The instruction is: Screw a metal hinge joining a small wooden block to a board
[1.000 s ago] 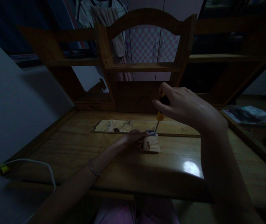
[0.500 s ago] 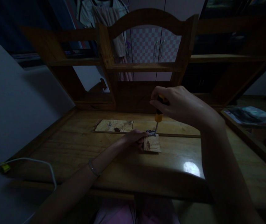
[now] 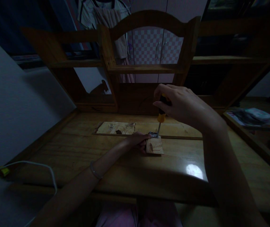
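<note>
A small wooden block [image 3: 154, 146] stands on the wooden desk [image 3: 78, 154] with a small metal fitting [image 3: 153, 134] on its top edge. My left hand [image 3: 137, 140] is closed against the block's left side, holding it. My right hand [image 3: 179, 104] is wrapped round the black-and-yellow handle of a screwdriver [image 3: 161, 117]. The screwdriver stands nearly upright, and its tip rests on the metal fitting.
A flat pale board [image 3: 116, 127] lies behind the block on the left. A wooden hutch with shelves [image 3: 144, 67] rises at the desk's back. A white cable [image 3: 42, 167] curls at the left front edge. Papers [image 3: 250, 116] lie at the right.
My right hand has turned on the screwdriver handle, its fingers curling round from a looser pinch. The block and my left hand have stayed put.
</note>
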Tool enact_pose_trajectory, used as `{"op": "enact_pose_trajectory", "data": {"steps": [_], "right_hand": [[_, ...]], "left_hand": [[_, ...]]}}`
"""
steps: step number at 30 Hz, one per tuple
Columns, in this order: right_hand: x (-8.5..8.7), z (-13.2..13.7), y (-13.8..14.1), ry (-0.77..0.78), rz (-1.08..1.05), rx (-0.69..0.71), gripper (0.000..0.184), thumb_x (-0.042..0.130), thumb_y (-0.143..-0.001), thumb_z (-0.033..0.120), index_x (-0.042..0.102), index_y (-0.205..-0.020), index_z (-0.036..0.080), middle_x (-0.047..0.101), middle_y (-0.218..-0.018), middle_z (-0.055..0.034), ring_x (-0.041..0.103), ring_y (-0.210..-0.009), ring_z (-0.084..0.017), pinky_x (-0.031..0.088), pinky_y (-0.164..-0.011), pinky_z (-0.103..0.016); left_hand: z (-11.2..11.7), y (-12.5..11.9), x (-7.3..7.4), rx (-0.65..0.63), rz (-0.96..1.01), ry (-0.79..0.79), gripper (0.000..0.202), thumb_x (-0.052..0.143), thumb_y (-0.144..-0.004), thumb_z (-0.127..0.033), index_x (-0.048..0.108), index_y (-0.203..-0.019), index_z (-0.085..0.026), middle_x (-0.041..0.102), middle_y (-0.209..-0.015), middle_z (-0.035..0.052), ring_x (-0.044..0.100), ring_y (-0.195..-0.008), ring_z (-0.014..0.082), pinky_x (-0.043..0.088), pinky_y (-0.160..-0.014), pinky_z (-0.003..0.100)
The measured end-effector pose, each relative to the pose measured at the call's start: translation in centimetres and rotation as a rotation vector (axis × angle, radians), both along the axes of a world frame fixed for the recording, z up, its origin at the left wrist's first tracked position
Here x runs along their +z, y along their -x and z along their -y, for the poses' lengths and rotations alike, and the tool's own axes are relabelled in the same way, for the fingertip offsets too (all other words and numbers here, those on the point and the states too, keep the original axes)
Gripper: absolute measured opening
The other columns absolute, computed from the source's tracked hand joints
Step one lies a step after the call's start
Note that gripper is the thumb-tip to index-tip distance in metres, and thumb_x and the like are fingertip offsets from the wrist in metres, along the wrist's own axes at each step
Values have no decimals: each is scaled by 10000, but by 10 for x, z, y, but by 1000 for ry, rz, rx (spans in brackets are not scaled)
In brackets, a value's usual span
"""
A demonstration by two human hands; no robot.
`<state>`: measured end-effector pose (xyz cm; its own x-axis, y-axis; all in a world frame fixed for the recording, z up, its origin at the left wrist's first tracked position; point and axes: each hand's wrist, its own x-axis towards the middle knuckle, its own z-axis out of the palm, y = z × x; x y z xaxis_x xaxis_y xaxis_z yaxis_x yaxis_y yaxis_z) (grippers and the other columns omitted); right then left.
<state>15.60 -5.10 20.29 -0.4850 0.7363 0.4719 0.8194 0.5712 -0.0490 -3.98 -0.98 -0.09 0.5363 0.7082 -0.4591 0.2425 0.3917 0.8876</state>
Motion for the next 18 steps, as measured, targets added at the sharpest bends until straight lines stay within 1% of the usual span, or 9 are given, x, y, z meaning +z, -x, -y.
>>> {"op": "enact_pose_trajectory", "data": {"steps": [3,5,8,12,15,18], "right_hand": [[1,0,0,1,28,2,149,536,-966,301,638,-1020,206,687,-1005,-60,632,-903,-220,410,-763,-326],[1,0,1,9,39,-6,182,520,-975,309,658,-1025,201,690,-1010,-73,636,-908,-223,419,-769,-326],[2,0,1,18,40,-22,210,510,-979,312,675,-1041,197,695,-1008,-84,642,-908,-224,431,-773,-328],[1,-1,0,15,38,-35,225,500,-982,319,680,-1029,191,696,-996,-86,648,-914,-225,433,-783,-334],[1,-2,-1,9,38,-50,227,507,-974,334,676,-1014,188,692,-991,-89,645,-893,-229,428,-761,-340],[0,-2,-2,2,38,-62,224,526,-961,345,674,-1019,187,691,-984,-92,638,-874,-233,420,-739,-345]], "left_hand": [[-2,1,-6,-8,28,-1,571,686,-778,-664,456,-558,-190,416,-427,-61,490,-378,115,507,-506,295],[-3,1,-8,-4,33,1,574,708,-740,-686,471,-575,-189,422,-426,-61,504,-394,122,509,-503,294],[-1,0,-6,10,14,-5,584,720,-710,-706,489,-594,-182,447,-445,-57,524,-413,124,524,-519,296],[1,-1,0,27,-31,-10,599,712,-720,-703,469,-551,-182,438,-437,-53,491,-384,109,522,-508,299],[1,-1,2,28,-42,-30,608,707,-719,-705,464,-526,-183,430,-430,-48,497,-386,112,503,-488,285],[0,-1,2,22,-62,-37,612,706,-712,-711,463,-518,-183,440,-436,-42,521,-403,119,511,-511,288]]}}
